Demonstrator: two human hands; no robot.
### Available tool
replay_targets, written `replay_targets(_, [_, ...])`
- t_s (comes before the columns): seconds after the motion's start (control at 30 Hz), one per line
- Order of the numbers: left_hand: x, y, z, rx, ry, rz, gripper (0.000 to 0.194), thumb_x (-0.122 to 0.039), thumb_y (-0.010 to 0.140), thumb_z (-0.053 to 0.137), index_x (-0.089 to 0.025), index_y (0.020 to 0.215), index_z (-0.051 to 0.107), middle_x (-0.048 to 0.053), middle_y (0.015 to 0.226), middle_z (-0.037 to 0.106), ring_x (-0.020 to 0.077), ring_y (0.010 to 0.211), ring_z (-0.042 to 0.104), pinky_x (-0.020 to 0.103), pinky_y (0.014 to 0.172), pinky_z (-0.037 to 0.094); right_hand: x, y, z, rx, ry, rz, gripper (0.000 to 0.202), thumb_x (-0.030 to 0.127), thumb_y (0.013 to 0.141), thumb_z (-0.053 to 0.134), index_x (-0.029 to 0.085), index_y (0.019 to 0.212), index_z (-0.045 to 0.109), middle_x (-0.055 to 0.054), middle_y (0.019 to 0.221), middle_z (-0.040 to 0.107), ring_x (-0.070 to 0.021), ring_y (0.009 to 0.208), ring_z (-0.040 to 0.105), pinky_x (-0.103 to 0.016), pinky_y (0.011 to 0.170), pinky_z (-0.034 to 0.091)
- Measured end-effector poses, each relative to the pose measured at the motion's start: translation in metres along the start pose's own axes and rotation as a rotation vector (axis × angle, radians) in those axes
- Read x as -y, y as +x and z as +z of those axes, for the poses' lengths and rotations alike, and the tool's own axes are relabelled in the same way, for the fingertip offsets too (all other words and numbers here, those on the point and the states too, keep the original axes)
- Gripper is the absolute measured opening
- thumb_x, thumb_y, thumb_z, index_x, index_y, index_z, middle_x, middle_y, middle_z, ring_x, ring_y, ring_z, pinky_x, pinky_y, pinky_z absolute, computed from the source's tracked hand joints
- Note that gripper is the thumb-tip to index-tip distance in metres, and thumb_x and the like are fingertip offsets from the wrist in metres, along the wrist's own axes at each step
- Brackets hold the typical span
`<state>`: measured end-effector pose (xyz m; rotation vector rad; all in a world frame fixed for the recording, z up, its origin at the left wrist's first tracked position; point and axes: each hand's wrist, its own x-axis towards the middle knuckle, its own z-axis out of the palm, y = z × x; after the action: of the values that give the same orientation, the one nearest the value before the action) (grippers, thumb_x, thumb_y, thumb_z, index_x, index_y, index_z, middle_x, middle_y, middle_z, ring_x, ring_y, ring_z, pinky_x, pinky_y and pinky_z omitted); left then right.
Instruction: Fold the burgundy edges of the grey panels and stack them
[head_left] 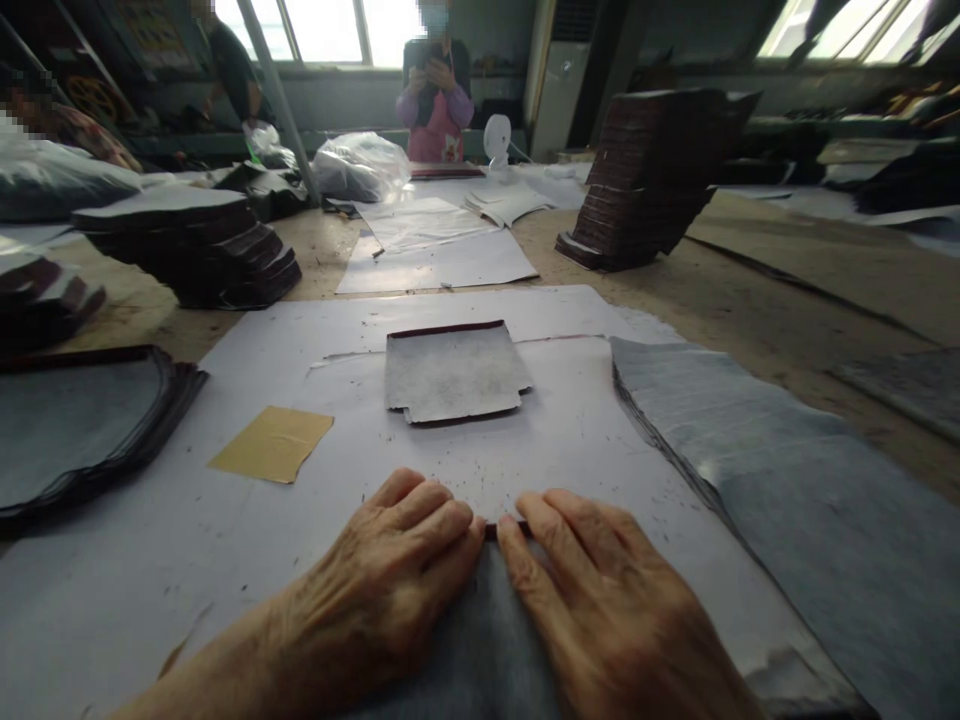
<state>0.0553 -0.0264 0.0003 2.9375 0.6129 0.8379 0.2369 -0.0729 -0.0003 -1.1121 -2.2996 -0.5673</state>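
In front of me lies a grey-backed sheet (495,640) with a narrow dark red folded edge. My left hand (405,570) is closed, with its curled fingers and thumb pressed on the left part of that fold. My right hand (600,590) is on the right part, thumb and bent fingers on the same edge. A short length of the fold shows between the thumbs; the hands hide much of the sheet. Just beyond lies a smaller grey-backed piece (457,375) with a dark red strip along its far edge and notched near corners.
White paper (360,440) covers the worktable. A yellow-brown square (274,443) lies left. Grey-backed sheets are stacked at left (75,430) and right (787,480). Taller dark stacks (645,180) (195,245) stand farther back. Beyond are a small white fan (497,140) and several people.
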Motion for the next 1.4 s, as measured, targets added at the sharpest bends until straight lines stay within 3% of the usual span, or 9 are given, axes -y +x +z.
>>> replay_targets(0.1, [0.001,-0.001,-0.001,0.005,-0.033,-0.036,0.024,-0.006,0.084,0.034,-0.008,0.092,0.057,0.007,0.074,0.054,0.0161,0.069,0.046,0.034,0.063,0.041,0.005,0.006,0.008,-0.04,0.115,0.011,0.04,0.002,0.08,0.027,0.006,0.085,0.066,-0.01,0.077,0.063,-0.0202,0.072,0.056,-0.032,0.063,0.046])
replay_targets(0.2, [0.005,-0.008,-0.007,-0.003,-0.076,-0.047,0.026,-0.004,0.082,0.037,-0.008,0.1,0.055,0.008,0.08,0.055,0.0158,0.072,0.047,0.033,0.066,0.042,0.005,0.007,0.01,-0.021,0.157,0.002,0.038,0.001,0.08,0.028,0.005,0.085,0.065,-0.01,0.074,0.062,-0.0199,0.07,0.056,-0.03,0.058,0.047])
replay_targets(0.4, [0.013,-0.028,-0.02,-0.06,-0.112,-0.107,0.036,0.004,0.076,0.039,-0.01,0.106,0.053,0.008,0.086,0.053,0.0149,0.077,0.046,0.029,0.066,0.046,0.0,0.005,0.006,0.014,0.196,-0.015,0.038,0.002,0.082,0.029,0.005,0.098,0.063,-0.009,0.083,0.063,-0.0184,0.078,0.057,-0.03,0.067,0.05])
replay_targets(0.63, [0.011,-0.027,-0.017,-0.003,-0.08,-0.05,0.026,0.002,0.079,0.037,-0.006,0.098,0.053,0.009,0.082,0.052,0.0159,0.074,0.043,0.032,0.063,0.044,0.001,0.009,0.004,0.084,0.129,-0.054,0.039,0.005,0.085,0.027,0.01,0.097,0.064,-0.006,0.086,0.064,-0.0178,0.076,0.056,-0.029,0.06,0.047])
replay_targets(0.73, [0.01,-0.027,-0.016,0.023,-0.055,-0.049,0.021,-0.001,0.082,0.037,-0.007,0.093,0.054,0.009,0.081,0.052,0.0158,0.073,0.043,0.031,0.062,0.043,0.006,0.015,0.001,0.106,0.05,-0.071,0.042,0.005,0.085,0.024,0.01,0.095,0.065,-0.009,0.087,0.064,-0.0211,0.079,0.056,-0.033,0.065,0.046])
replay_targets(0.83, [0.009,-0.027,-0.015,0.061,-0.048,-0.053,0.017,-0.003,0.082,0.038,-0.008,0.085,0.054,0.008,0.08,0.051,0.0162,0.073,0.043,0.032,0.063,0.043,0.013,0.022,0.002,0.063,0.011,-0.07,0.042,0.005,0.084,0.025,0.009,0.089,0.066,-0.012,0.09,0.063,-0.0251,0.086,0.055,-0.039,0.073,0.044])
replay_targets(0.93, [0.009,-0.027,-0.016,0.079,-0.055,-0.062,0.02,-0.005,0.083,0.035,-0.009,0.079,0.054,0.007,0.076,0.05,0.0161,0.069,0.041,0.032,0.062,0.042,0.02,0.025,0.011,-0.002,0.117,-0.046,0.04,0.004,0.083,0.027,0.008,0.086,0.066,-0.011,0.082,0.063,-0.0214,0.078,0.055,-0.035,0.067,0.045])
replay_targets(1.17, [0.017,-0.039,-0.027,-0.01,-0.22,-0.158,0.038,0.001,0.077,0.039,-0.008,0.113,0.05,0.009,0.089,0.053,0.0145,0.078,0.046,0.029,0.069,0.045,0.02,0.024,0.021,-0.006,0.163,-0.074,0.039,0.003,0.081,0.027,0.004,0.088,0.065,-0.012,0.077,0.062,-0.0209,0.075,0.056,-0.033,0.062,0.049])
replay_targets(1.4, [0.018,-0.051,-0.032,-0.001,-0.132,-0.153,0.039,0.004,0.075,0.039,-0.009,0.109,0.051,0.009,0.086,0.052,0.0159,0.077,0.045,0.031,0.066,0.044,0.018,0.023,0.017,0.036,0.221,-0.082,0.036,0.003,0.083,0.03,0.006,0.096,0.064,-0.009,0.079,0.063,-0.017,0.073,0.056,-0.03,0.064,0.049])
